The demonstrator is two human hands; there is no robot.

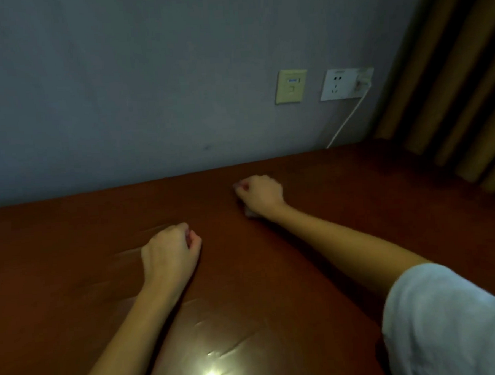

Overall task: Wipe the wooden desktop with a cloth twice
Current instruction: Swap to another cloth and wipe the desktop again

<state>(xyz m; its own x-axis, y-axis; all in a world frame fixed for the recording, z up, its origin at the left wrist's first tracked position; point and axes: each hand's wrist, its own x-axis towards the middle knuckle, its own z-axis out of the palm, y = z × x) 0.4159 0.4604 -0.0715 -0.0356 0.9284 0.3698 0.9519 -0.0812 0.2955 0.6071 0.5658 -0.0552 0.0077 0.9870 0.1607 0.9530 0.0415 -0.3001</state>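
Only pale scraps of the cloth show beneath the right hand gripping it near the glossy brown bench's far edge, while the left hand rests fisted nearer the middle, a grey wall with sockets behind.

2 hands, 1 cloth, 1 wooden desktop, 2 wall plates, 1 cable, 1 curtain
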